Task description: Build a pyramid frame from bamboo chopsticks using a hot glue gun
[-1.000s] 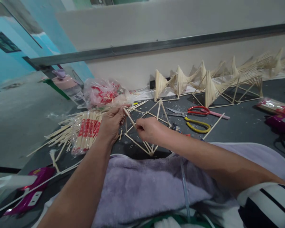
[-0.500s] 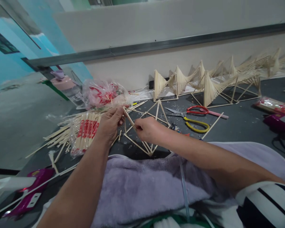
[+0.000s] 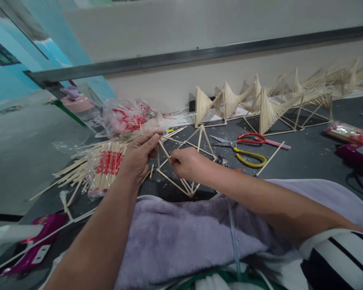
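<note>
A thin wooden stick [image 3: 164, 149] slants between my two hands. My left hand [image 3: 140, 155] is closed, with thumb and fingertips pinched at the stick's upper end. My right hand [image 3: 187, 163] pinches the same stick at its lower end, the fingers curled. Below and around them, a frame of wooden sticks [image 3: 173, 182] stands on the dark table, joined at corners into triangles. Part of this frame is hidden behind my right hand. Scissors [image 3: 250, 161] with one red and one yellow handle lie open to the right of the frame.
Loose sticks [image 3: 71, 171] and a plastic-wrapped stick pack [image 3: 107, 167] lie left. Behind them are a plastic bag [image 3: 127, 117] and a bottle [image 3: 84, 110]. Twisted stick structures [image 3: 269, 110] line the wall. A purple glue gun [image 3: 38, 241] lies front left; a purple towel [image 3: 193, 237] covers my lap.
My left thumb has shifted slightly upward along the fingers at the stick's upper end. My right hand keeps its pinch. The whole view has moved very slightly.
</note>
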Available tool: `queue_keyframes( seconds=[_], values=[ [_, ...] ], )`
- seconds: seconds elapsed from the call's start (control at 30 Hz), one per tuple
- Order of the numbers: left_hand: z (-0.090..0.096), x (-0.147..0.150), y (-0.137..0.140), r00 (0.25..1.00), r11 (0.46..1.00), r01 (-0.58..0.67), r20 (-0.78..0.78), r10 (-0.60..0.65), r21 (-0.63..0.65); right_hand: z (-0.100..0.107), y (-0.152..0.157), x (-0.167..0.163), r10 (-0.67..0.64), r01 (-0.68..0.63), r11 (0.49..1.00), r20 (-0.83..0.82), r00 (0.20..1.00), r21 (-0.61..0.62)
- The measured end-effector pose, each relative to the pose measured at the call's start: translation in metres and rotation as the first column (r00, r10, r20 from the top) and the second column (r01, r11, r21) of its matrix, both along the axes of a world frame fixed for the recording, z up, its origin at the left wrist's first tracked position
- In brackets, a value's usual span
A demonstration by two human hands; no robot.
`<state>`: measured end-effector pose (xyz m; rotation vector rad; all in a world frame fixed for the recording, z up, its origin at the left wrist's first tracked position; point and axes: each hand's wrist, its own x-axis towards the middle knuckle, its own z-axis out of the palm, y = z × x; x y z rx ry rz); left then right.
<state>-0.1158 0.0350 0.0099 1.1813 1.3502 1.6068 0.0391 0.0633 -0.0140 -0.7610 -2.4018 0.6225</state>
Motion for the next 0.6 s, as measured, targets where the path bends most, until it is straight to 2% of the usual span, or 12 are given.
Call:
queue_keyframes(
  seconds=[0.2, 0.47, 0.53, 0.6],
  values=[
    [0.000, 0.000, -0.001, 0.999, 1.000, 0.008, -0.039, -0.007, 0.012, -0.003, 0.001, -0.002, -0.016, 0.018, 0.999, 0.034, 0.999, -0.044],
    [-0.003, 0.001, -0.001, 0.993, 1.000, -0.020, -0.119, 0.022, 0.017, 0.004, -0.004, 0.001, -0.040, 0.047, 0.997, 0.100, 0.994, -0.066],
    [-0.003, 0.002, -0.005, 0.976, 0.996, -0.069, -0.202, 0.078, 0.050, 0.004, -0.005, 0.002, -0.031, 0.042, 0.996, 0.129, 0.991, -0.084],
    [-0.004, 0.004, -0.012, 0.934, 0.981, -0.168, -0.303, 0.188, 0.094, 0.005, -0.005, 0.003, -0.026, 0.042, 0.994, 0.151, 0.988, -0.102]
  ],
)
